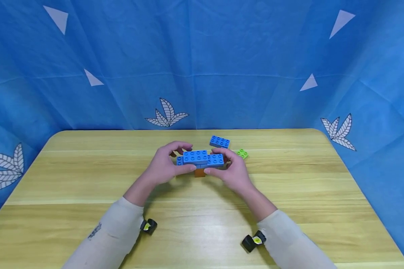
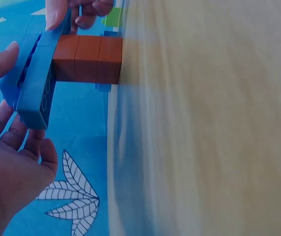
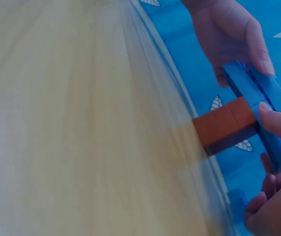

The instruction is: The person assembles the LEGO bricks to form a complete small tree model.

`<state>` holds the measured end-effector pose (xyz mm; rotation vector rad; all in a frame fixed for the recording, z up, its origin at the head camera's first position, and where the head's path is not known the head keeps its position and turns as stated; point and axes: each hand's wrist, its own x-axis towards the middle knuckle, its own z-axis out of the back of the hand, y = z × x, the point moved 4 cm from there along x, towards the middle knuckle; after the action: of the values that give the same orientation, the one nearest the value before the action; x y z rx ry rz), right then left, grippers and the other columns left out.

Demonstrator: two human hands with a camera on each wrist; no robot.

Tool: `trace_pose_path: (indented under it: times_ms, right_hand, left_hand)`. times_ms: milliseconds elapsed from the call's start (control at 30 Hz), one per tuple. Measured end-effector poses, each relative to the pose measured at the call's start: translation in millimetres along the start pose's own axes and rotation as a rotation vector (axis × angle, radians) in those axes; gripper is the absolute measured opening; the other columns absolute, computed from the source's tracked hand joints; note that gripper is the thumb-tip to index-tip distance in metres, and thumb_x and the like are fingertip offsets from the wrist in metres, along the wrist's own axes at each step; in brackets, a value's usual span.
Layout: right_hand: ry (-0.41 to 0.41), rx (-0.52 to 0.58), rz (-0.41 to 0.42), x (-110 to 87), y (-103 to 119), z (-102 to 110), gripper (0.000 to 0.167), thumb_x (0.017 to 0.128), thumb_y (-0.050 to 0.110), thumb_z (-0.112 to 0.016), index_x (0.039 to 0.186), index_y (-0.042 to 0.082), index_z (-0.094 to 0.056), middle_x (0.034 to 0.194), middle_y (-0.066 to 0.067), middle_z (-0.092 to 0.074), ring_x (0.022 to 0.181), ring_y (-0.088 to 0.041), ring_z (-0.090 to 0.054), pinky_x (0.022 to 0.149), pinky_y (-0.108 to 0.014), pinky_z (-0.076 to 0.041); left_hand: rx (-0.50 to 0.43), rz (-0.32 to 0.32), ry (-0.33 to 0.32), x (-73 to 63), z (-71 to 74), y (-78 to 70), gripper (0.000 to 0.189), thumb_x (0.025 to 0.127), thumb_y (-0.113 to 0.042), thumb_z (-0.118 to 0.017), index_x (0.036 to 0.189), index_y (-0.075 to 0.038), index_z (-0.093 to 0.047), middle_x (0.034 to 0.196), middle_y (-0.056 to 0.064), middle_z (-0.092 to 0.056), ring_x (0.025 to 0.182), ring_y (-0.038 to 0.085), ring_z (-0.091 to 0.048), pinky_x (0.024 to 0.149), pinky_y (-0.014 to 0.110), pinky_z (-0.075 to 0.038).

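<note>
An orange-brown column of stacked toy building bricks (image 2: 87, 59) stands on the table, carrying a layer of blue bricks (image 1: 216, 160) laid end to end. Across their join lies an upper blue brick (image 1: 195, 157); in the left wrist view a dark gap shows between it and the layer below. My left hand (image 1: 165, 164) holds the blue bricks from the left, its thumb at the upper brick. From the right, my right hand (image 1: 233, 170) grips the lower blue brick's end between thumb and fingers. Some fingertips are hidden behind the bricks.
Behind the right hand, a loose blue brick (image 1: 219, 141) lies on the wooden table (image 1: 289, 179), with a green brick (image 1: 242, 153) nearer the hand. A blue patterned cloth (image 1: 202, 101) hangs behind the table's far edge.
</note>
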<state>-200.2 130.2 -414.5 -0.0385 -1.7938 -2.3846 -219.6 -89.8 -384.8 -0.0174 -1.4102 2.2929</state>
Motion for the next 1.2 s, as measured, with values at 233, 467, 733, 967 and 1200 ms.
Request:
trace_pose_path:
  times_ms: [233, 467, 733, 967, 1200]
  right_hand:
    - [0.003, 0.180, -0.059, 2.4, -10.0, -9.6, 0.046, 0.080, 0.005, -0.085, 0.122, 0.009, -0.067, 0.115, -0.007, -0.067, 0.097, -0.024, -0.065, 0.081, -0.031, -0.054]
    - [0.011, 0.244, -0.055, 3.0, -12.4, -11.4, 0.041, 0.080, -0.001, -0.083, 0.118, 0.005, -0.067, 0.110, -0.010, -0.068, 0.096, -0.025, -0.065, 0.078, -0.030, -0.055]
    - [0.002, 0.220, -0.074, 3.0, -13.2, -11.4, 0.040, 0.080, 0.003, -0.084, 0.116, 0.006, -0.068, 0.111, -0.009, -0.068, 0.095, -0.025, -0.065, 0.076, -0.030, -0.055]
    - [-0.003, 0.223, -0.088, 2.8, -12.4, -11.4, 0.040, 0.080, 0.003, -0.084, 0.116, 0.006, -0.068, 0.114, -0.009, -0.067, 0.098, -0.025, -0.065, 0.080, -0.031, -0.055]
    - [0.003, 0.227, -0.104, 3.3, -12.0, -10.5, 0.040, 0.080, 0.003, -0.084, 0.116, 0.006, -0.069, 0.113, -0.010, -0.067, 0.098, -0.026, -0.065, 0.079, -0.031, -0.055]
  left_hand:
    - [0.021, -0.021, 0.009, 4.7, -4.8, -3.3, 0.046, 0.082, -0.027, -0.086, 0.122, -0.011, -0.069, 0.119, -0.003, -0.066, 0.104, 0.021, -0.054, 0.089, 0.043, -0.045]
    - [0.045, 0.025, -0.003, 3.3, -1.2, -2.6, 0.039, 0.082, -0.027, -0.085, 0.117, -0.014, -0.071, 0.117, -0.005, -0.066, 0.106, 0.021, -0.053, 0.093, 0.047, -0.044]
    - [0.095, -0.014, 0.019, 5.4, -0.5, -6.7, 0.036, 0.083, -0.026, -0.085, 0.116, -0.018, -0.073, 0.115, -0.007, -0.065, 0.106, 0.018, -0.054, 0.091, 0.043, -0.045]
    - [0.126, -0.034, 0.034, 9.1, -2.6, -8.6, 0.033, 0.083, -0.025, -0.085, 0.114, -0.018, -0.073, 0.111, -0.008, -0.065, 0.103, 0.016, -0.055, 0.089, 0.039, -0.046]
    - [0.132, -0.027, 0.036, 10.3, -2.3, -9.3, 0.033, 0.082, -0.024, -0.086, 0.113, -0.017, -0.075, 0.108, -0.008, -0.066, 0.102, 0.016, -0.055, 0.089, 0.040, -0.047]
